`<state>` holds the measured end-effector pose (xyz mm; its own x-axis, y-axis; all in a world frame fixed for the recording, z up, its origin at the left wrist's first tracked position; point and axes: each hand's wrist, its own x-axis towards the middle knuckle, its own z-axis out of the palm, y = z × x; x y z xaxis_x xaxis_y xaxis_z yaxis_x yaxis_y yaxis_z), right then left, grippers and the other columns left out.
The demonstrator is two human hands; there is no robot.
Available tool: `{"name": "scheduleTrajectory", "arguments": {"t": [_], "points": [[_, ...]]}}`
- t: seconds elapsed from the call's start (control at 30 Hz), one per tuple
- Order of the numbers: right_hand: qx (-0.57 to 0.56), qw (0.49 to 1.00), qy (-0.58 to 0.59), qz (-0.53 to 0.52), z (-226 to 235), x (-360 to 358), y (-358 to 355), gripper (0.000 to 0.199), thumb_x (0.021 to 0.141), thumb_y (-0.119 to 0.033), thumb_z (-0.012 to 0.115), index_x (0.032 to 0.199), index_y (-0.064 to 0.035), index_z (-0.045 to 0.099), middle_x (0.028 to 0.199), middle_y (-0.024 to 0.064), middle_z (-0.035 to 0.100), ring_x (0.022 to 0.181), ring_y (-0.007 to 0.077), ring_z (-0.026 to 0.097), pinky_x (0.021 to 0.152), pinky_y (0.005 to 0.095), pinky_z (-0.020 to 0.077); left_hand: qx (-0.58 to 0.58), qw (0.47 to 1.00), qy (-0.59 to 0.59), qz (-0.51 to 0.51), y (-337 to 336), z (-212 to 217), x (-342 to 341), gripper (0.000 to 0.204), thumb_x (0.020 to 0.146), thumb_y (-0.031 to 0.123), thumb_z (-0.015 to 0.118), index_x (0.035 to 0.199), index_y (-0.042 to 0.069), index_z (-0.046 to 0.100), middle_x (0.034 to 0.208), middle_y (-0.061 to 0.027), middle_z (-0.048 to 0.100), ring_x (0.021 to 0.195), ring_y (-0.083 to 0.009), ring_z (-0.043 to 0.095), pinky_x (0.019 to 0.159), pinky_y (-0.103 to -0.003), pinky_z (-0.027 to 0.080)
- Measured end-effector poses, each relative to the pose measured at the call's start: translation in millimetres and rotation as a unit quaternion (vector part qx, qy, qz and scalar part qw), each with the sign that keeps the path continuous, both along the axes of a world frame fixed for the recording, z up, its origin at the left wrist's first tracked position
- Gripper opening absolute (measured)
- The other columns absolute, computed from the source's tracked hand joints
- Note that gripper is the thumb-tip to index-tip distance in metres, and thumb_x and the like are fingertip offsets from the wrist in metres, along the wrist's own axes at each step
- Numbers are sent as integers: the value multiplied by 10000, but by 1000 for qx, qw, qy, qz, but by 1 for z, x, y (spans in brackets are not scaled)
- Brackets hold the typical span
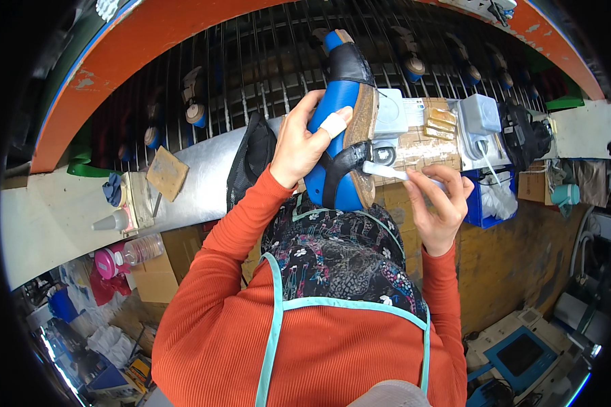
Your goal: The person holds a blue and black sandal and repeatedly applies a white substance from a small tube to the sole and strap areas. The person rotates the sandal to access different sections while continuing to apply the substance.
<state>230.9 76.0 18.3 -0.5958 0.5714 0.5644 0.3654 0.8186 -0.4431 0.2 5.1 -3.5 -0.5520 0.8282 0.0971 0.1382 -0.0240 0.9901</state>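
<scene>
Shoe (364, 121) in grasp of left hand (303, 144), white stick (385, 171) in right hand (440, 209), before metal bench (207, 163), barred rack (242, 74).

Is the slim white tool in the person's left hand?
No: the right hand holds the slim white tool, while the left hand grips the blue shoe last.

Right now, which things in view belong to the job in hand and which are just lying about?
In the job:
- strapped blue shoe last, left grip
- slim white tool, right grip

Seemingly lying about:
- teal cup
- clear bottle
- grey cone
</scene>
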Motion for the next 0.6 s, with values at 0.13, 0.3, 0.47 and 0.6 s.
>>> {"name": "scheduleTrajectory", "arguments": {"t": [0.13,0.3,0.47,0.6], "points": [[-88,995,-16,42,0,6,8,216,724,-124,786,936,-150,756,897,-19,633,691,100,541,738,297,293,-8,1000,-14,-9,2,-1,-4,542,838,407,688,1114,-50,593,941,-132,662,835,-151,629,749,-291,506],[-139,988,-1,67,-6,9,11,204,721,-123,788,922,-133,756,880,-13,638,629,88,534,744,282,308,-1,996,-79,-29,8,-6,-12,523,841,392,686,1099,-55,598,938,-110,654,830,-137,619,752,-273,500],[-151,985,30,73,-10,8,11,210,716,-101,787,923,-114,755,863,-6,641,658,92,553,760,279,313,-8,977,-204,-62,12,-11,-15,463,881,353,654,1106,-47,594,947,-86,651,836,-107,617,745,-244,498],[-157,983,49,86,-10,6,12,220,710,-89,785,927,-109,754,864,2,646,675,100,562,761,282,314,-36,936,-339,-86,14,-18,-12,436,895,344,640,1131,-20,600,1004,-89,659,870,-119,637,780,-252,514]]}}
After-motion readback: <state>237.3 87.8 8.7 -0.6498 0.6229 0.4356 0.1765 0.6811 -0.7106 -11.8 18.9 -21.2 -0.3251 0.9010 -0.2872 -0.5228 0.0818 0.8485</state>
